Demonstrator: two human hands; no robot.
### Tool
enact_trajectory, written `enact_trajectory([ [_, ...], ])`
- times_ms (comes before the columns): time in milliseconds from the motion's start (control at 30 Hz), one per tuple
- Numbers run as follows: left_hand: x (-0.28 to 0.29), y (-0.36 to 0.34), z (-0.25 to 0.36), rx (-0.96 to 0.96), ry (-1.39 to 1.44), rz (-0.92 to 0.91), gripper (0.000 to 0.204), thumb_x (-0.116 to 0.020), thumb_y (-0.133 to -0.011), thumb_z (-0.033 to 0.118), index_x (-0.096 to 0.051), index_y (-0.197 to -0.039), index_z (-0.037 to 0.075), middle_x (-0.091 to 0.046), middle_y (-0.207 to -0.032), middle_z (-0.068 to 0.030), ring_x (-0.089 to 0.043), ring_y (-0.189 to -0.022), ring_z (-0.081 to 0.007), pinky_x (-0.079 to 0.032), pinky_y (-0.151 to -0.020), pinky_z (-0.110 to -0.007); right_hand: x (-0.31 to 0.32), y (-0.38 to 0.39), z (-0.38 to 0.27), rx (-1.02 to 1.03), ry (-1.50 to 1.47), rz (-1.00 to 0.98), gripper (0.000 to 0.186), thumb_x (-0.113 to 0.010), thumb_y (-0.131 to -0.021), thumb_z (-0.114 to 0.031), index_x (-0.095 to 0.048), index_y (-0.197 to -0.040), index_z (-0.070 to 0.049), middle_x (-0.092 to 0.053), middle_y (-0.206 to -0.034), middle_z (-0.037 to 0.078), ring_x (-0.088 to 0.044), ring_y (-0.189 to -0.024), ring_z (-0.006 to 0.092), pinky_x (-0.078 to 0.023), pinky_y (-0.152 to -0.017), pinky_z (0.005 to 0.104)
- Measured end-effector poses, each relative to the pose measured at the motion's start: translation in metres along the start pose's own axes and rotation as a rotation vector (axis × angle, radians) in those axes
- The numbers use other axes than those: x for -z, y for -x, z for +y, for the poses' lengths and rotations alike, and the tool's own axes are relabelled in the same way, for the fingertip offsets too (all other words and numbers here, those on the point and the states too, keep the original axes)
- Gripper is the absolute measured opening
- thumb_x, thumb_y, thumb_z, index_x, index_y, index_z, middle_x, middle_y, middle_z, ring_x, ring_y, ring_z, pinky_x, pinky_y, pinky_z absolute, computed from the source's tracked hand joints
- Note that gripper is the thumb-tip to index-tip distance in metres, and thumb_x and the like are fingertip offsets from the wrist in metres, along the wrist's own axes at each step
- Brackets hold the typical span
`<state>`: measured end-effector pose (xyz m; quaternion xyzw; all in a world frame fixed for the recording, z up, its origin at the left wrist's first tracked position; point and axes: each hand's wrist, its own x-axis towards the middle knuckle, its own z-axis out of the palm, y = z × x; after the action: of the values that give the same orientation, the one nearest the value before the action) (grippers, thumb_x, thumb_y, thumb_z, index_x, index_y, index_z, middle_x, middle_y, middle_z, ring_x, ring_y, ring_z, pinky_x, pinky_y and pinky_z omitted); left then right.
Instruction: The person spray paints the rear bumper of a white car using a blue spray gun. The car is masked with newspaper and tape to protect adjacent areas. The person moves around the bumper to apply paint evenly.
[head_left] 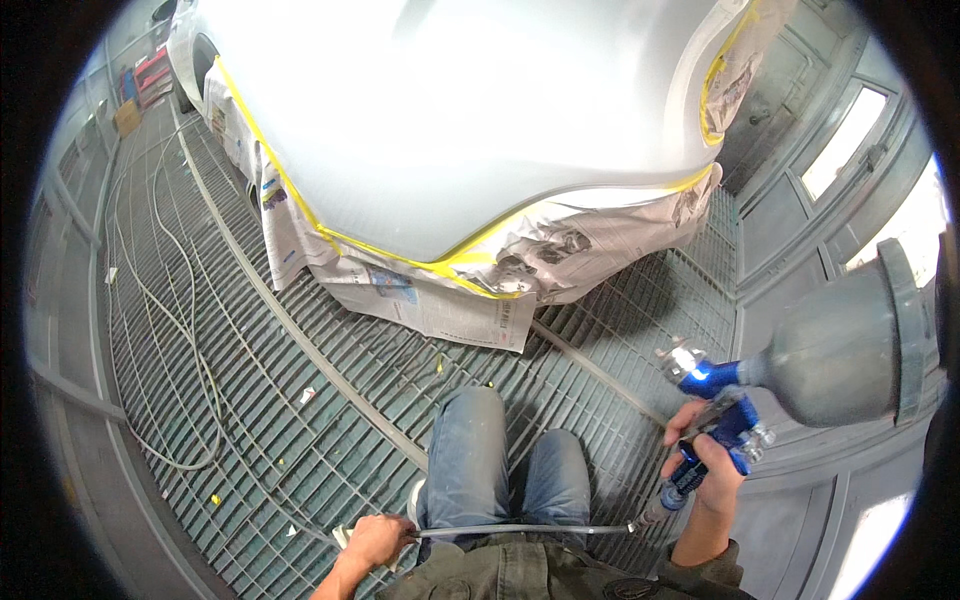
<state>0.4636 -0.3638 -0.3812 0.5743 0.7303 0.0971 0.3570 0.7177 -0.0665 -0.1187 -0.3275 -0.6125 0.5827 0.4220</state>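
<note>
My right hand (708, 468) is closed around the handle of a blue spray gun (738, 420), its silver nozzle pointing left toward the car. A large grey paint cup (838, 345) is fixed to the gun. From the base of the handle an air hose (520, 529) runs across in front of my legs. My left hand (378, 542) grips this hose, and a pale cloth or paper (343, 537) shows beside its fingers. Ahead of me stands a car body panel (420, 130) in light grey, edged with yellow masking tape (272, 160) and newspaper (480, 318).
Slatted metal grating (330, 400) forms the floor, with small paper scraps on it. Loops of hose (190, 330) lie at the left. Booth walls stand on both sides, with bright windows (845, 143) at the right. A cardboard box (127, 117) sits far left.
</note>
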Motion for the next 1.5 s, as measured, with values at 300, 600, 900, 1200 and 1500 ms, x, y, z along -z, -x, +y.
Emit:
enact_trajectory([
  [300,0.025,0.001,0.021,-0.011,0.065,0.118,0.02,-0.064,-0.087,0.03,-0.07,-0.098,0.014,-0.069,-0.091,-0.0074,-0.067,-0.083,-0.0306,-0.054,-0.07,-0.041,-0.007,-0.013,-0.004,-0.056,0.072,-0.156,0.038,-0.062,-0.084,-0.023,-0.058,-0.112,0.003,-0.06,-0.102,0.012,-0.061,-0.089,0.0194,-0.056,-0.057,0.0302],
  [600,0.033,-0.002,0.017,-0.004,0.114,0.125,0.018,-0.066,-0.086,0.029,-0.071,-0.094,0.013,-0.069,-0.089,-0.0072,-0.067,-0.08,-0.0308,-0.054,-0.068,-0.041,-0.013,-0.022,0.002,-0.069,0.055,-0.187,0.05,-0.062,-0.084,-0.019,-0.048,-0.128,0.0,-0.059,-0.102,0.014,-0.061,-0.09,0.0212,-0.057,-0.059,0.0305],
  [900,0.04,-0.007,0.015,0.006,0.146,0.19,0.018,-0.069,-0.085,0.027,-0.071,-0.093,0.012,-0.069,-0.086,-0.008,-0.066,-0.078,-0.0322,-0.054,-0.066,-0.042,-0.032,-0.04,0.003,-0.042,0.109,-0.188,0.034,-0.059,-0.087,-0.02,-0.057,-0.115,0.0,-0.06,-0.106,0.012,-0.061,-0.092,0.0192,-0.057,-0.064,0.0307],
  [1200,0.033,0.0,-0.01,-0.016,0.163,0.167,0.019,-0.069,-0.083,0.026,-0.071,-0.096,0.013,-0.07,-0.089,-0.0081,-0.067,-0.08,-0.0328,-0.054,-0.067,-0.042,-0.047,-0.039,0.0,-0.108,0.094,-0.167,0.038,-0.059,-0.087,-0.024,-0.054,-0.115,0.001,-0.059,-0.103,0.011,-0.059,-0.091,0.0189,-0.057,-0.063,0.0313],
  [1500,0.061,0.008,-0.013,-0.01,0.158,0.111,0.021,-0.07,-0.084,0.029,-0.071,-0.096,0.012,-0.069,-0.086,-0.0087,-0.066,-0.077,-0.0325,-0.053,-0.065,-0.042,-0.059,-0.051,-0.008,-0.032,0.039,-0.157,0.033,-0.058,-0.087,-0.018,-0.055,-0.114,0.0,-0.059,-0.103,0.011,-0.059,-0.091,0.0177,-0.056,-0.062,0.0302],
])
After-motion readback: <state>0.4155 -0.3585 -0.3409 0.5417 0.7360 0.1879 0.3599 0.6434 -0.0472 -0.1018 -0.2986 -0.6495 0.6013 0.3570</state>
